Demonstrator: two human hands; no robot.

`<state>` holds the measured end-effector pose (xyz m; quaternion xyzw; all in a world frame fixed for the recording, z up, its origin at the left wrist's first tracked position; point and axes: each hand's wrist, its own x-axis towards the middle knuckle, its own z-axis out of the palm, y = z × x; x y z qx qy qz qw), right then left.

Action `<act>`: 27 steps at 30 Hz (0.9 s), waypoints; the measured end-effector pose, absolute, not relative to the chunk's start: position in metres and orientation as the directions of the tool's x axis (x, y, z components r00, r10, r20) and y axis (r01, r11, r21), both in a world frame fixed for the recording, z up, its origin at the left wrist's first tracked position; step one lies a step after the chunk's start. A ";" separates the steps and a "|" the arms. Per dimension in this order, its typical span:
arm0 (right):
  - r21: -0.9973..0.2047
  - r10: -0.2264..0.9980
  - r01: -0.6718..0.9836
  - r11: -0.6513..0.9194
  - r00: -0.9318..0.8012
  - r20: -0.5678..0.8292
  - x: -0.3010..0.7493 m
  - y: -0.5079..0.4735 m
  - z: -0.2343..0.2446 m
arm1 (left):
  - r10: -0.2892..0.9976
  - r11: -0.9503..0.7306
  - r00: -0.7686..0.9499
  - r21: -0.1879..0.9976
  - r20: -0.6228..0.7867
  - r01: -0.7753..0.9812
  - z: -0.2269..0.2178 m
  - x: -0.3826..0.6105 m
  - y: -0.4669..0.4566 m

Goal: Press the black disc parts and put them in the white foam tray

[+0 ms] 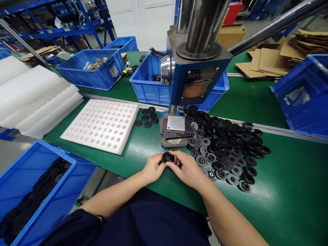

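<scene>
Left hand (154,168) and right hand (187,169) pinched one black disc (168,157) between their fingers, in front of the press (176,68). Loose discs (225,143) crowded the right, foam tray (129,132) lay left; press partly hid a blue bin (151,93).

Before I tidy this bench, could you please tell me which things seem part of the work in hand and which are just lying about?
Likely in use:
black round part, held by left hand and right hand
press
piled black discs
white foam tray

Likely just lying about:
wrench
yellow-handled screwdriver
flattened cardboard
</scene>
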<state>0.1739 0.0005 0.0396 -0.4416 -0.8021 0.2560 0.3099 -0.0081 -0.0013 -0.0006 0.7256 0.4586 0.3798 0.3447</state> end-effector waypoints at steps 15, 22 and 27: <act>-0.805 0.939 0.497 0.322 -0.272 0.208 0.186 0.018 0.031 | 0.960 -0.192 0.256 0.935 0.116 0.298 0.002 -0.008 -0.005; -0.782 0.964 0.574 0.242 -0.231 0.129 0.190 0.029 0.017 | 0.978 -0.065 0.207 0.979 0.023 0.195 -0.011 -0.011 -0.006; -0.782 0.965 0.578 0.234 -0.238 0.112 0.188 0.029 0.015 | 0.989 0.042 0.134 0.992 -0.057 0.117 0.008 -0.045 -0.003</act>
